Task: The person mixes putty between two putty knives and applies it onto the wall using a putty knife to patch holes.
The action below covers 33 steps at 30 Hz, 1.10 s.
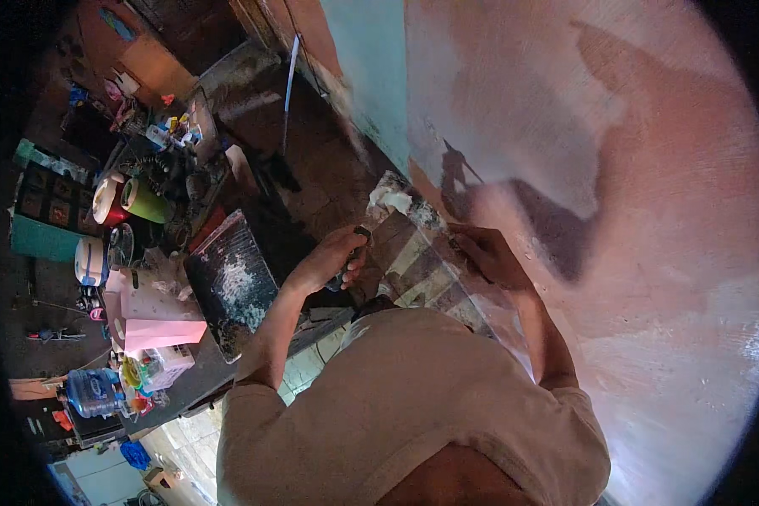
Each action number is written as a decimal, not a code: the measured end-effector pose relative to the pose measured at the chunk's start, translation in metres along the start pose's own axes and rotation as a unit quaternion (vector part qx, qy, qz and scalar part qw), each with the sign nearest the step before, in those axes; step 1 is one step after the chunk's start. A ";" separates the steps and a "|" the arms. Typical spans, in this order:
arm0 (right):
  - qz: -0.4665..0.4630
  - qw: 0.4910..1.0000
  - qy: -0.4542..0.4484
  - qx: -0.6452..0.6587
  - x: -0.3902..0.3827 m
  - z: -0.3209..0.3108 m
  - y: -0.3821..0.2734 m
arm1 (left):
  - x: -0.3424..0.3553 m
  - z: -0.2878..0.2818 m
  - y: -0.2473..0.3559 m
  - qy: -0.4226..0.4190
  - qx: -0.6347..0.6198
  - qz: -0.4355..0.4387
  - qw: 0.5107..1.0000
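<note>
My left hand (pixel 333 257) is closed around a dark object (pixel 362 234), too small and shadowed to name, left of a long transparent panel (pixel 430 282). My right hand (pixel 487 251) is closed at the panel's right side, with a small dark item at its fingertips that I cannot make out; whether it grips the panel is unclear. A white crumpled piece (pixel 392 198) lies on a stained surface at the panel's far end. A black tray (pixel 251 232) with white residue sits to the left of my left hand.
A pink plaster wall (pixel 649 211) rises close on my right. Along the left runs a cluttered counter (pixel 228 371) with a green pot (pixel 148 198), pink box (pixel 152 329) and blue water jug (pixel 94 392). A thin pale pole (pixel 291 72) stands ahead.
</note>
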State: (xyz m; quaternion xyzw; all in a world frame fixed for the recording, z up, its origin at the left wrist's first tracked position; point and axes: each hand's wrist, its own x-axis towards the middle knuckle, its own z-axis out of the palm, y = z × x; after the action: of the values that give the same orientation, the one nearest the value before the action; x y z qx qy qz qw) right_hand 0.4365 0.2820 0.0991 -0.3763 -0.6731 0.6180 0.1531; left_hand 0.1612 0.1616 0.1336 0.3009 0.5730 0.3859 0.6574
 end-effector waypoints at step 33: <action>0.014 0.980 0.191 -0.058 -0.057 -0.053 -0.111 | 0.058 -0.008 0.090 -0.316 -0.084 0.016 0.945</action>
State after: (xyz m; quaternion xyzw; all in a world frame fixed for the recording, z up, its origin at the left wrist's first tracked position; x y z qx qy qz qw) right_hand 0.4751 0.2855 0.2295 -0.5052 -0.6608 0.4966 0.2480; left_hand 0.1416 0.2576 0.1775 0.3601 0.2963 0.3281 0.8215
